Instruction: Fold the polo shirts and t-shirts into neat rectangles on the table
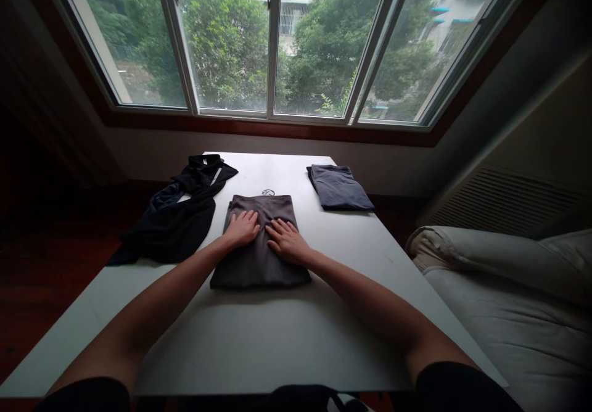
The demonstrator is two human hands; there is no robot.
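A dark grey-brown folded garment (259,264) lies flat on the white table (296,338) in front of me; its exact kind does not show. My left hand (243,228) rests on its upper left part, palm down with fingers stretched out. On the upper right part lies my right hand (287,239), also flat with its fingers spread. Both hands press on the cloth and neither grips it. Thin dark cord loops (268,192) stick out past the garment's far edge.
A loose heap of black and navy clothes (176,221) hangs over the table's left edge. At the far right sits a folded stack of dark grey-blue clothing (340,188). A pale sofa (499,288) stands right of the table, and a window (272,48) is beyond it.
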